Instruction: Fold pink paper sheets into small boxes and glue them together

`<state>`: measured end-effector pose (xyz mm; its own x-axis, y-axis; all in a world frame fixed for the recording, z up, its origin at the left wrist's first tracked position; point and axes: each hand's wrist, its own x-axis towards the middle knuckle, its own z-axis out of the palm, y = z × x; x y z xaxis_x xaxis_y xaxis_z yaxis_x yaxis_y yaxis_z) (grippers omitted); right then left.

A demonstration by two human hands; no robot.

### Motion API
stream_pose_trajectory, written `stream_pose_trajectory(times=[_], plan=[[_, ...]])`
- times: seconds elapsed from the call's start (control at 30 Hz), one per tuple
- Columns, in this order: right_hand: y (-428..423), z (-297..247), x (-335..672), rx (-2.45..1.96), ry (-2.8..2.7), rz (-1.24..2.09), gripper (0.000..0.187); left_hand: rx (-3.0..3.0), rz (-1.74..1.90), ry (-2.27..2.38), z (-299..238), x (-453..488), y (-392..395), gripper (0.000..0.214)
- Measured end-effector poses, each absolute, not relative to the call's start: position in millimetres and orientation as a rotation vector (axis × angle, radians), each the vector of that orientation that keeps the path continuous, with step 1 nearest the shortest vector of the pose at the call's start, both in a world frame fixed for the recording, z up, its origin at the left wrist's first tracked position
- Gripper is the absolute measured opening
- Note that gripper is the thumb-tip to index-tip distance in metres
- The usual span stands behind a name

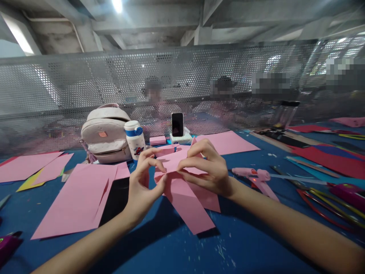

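Note:
Both my hands hold a piece of pink paper [185, 198] above the blue table [171, 243]. My left hand [144, 182] pinches its left edge between thumb and fingers. My right hand [207, 169] has its fingers curled over the paper's top, pressing a fold. Long pink strips hang from the piece toward the table. A large pink sheet [76, 201] lies to the left, partly over a black sheet [116, 198].
A pink glue gun [253, 177] lies right of my right hand, scissors and coloured strips [327, 198] beyond it. A white backpack [105, 133], a bottle [134, 140] and an upright phone [177, 124] stand at the back. Other people sit behind a perforated metal screen [85, 80].

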<state>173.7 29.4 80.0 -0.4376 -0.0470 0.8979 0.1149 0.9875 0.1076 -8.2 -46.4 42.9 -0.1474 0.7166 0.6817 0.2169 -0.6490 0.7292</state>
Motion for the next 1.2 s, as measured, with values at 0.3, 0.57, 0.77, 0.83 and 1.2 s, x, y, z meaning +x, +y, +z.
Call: stream_pose_trajectory(times=[0.3, 0.57, 0.77, 0.83, 1.2], plan=[[28.7, 79.8, 173.4, -0.061, -2.02, -0.182, 0.001, 1.763, 1.851, 1.061, 42.8, -8.3, -45.0, 0.011], [29.3, 79.2, 173.0, -0.047, -2.013, -0.181, 0.002, 1.771, 1.851, 1.058, 43.5, -8.2, -45.4, 0.011], [27.8, 79.3, 171.9, -0.049, -2.01, -0.184, 0.003, 1.773, 1.842, 1.06, 42.9, -8.6, -46.0, 0.012], [27.2, 79.0, 171.4, -0.05, -2.013, -0.188, 0.003, 1.778, 1.834, 1.066, 42.1, -8.7, -46.9, 0.013], [27.7, 77.8, 170.8, -0.046, -2.015, -0.178, 0.002, 1.8, 1.833, 1.064, 43.2, -8.0, -46.5, 0.013]])
